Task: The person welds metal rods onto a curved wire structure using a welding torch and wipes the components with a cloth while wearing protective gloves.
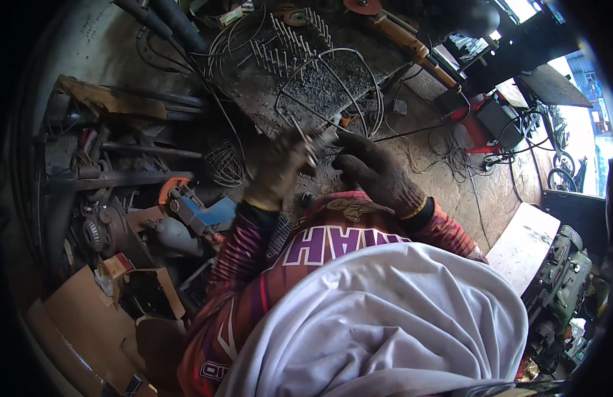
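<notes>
My left hand [275,171], in a dirty work glove and smeared by motion, is closed around a small shiny metal piece [311,153] whose kind I cannot make out. Just to its right is my right hand [380,177], in a dark knitted glove. Its thumb and fingers reach toward the left hand with a gap between them, and nothing is plainly held. Beyond both hands, a bent metal rod frame [334,74] lies over the near edge of the dirty worktable [253,99]. Its lower end comes close to the right hand's fingers.
Several upright metal pins [280,56] stand on the table. An angle grinder [402,36] lies at its far right. Cables [445,159] coil on the floor by a red-and-grey machine [495,122]. At left are metal bars [128,178], a blue tool [210,215] and an open cardboard box [147,291].
</notes>
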`<action>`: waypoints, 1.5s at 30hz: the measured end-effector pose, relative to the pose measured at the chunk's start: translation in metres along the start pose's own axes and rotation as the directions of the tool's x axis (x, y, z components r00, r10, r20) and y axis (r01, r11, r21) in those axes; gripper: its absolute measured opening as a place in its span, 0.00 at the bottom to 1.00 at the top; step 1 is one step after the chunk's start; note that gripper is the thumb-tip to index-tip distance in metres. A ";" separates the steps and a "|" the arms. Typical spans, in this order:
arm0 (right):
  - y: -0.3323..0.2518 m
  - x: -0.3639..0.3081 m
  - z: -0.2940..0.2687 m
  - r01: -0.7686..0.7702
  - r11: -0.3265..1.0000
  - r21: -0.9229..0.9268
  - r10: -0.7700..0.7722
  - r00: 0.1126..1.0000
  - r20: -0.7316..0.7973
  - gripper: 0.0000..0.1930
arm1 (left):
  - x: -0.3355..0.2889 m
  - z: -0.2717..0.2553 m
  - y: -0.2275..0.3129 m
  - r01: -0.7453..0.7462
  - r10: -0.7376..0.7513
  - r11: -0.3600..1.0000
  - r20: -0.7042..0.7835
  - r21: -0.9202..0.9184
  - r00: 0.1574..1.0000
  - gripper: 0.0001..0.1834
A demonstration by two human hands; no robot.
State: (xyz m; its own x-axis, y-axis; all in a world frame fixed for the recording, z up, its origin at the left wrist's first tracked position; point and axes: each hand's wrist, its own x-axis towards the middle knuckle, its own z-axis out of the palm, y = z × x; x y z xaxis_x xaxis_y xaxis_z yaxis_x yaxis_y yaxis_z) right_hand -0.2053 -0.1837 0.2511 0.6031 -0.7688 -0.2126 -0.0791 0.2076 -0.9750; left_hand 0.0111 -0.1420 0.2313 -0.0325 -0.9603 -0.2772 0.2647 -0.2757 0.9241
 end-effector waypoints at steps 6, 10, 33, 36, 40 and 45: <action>0.003 0.017 -0.007 -0.084 0.996 -0.036 0.084 0.996 -0.001 0.15 | -0.016 0.025 -0.031 -0.152 0.159 0.983 -0.068 0.098 0.985 0.17; 0.004 0.030 -0.027 -0.103 0.992 0.068 0.100 0.994 0.048 0.15 | -0.006 0.031 -0.038 -0.259 0.287 0.795 0.036 0.548 0.957 0.18; 0.027 0.071 -0.197 -0.240 0.924 0.298 0.040 0.835 0.549 0.16 | 0.106 0.221 -0.047 -0.351 0.291 0.936 -0.601 0.019 0.744 0.06; 0.017 0.073 -0.197 0.132 0.989 0.062 -0.144 0.838 0.527 0.17 | 0.103 0.216 -0.036 -0.241 0.624 0.712 -0.437 0.659 0.648 0.03; 0.037 0.084 -0.197 0.277 0.960 -0.045 -0.215 0.829 0.516 0.17 | 0.100 0.211 -0.041 0.014 0.723 0.440 -0.363 0.898 0.588 0.06; 0.011 0.090 -0.168 -0.263 0.868 0.422 -0.012 0.837 0.546 0.13 | 0.105 0.179 -0.030 -0.287 0.398 0.915 -0.506 0.284 0.766 0.10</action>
State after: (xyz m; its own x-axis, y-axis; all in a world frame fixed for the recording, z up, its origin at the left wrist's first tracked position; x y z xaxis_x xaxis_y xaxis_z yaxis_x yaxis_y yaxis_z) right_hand -0.2852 -0.3525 0.2105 0.9397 -0.3158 -0.1311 0.1079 0.6377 -0.7627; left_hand -0.1724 -0.2420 0.2217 0.5677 -0.8229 0.0222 -0.0227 0.0113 0.9997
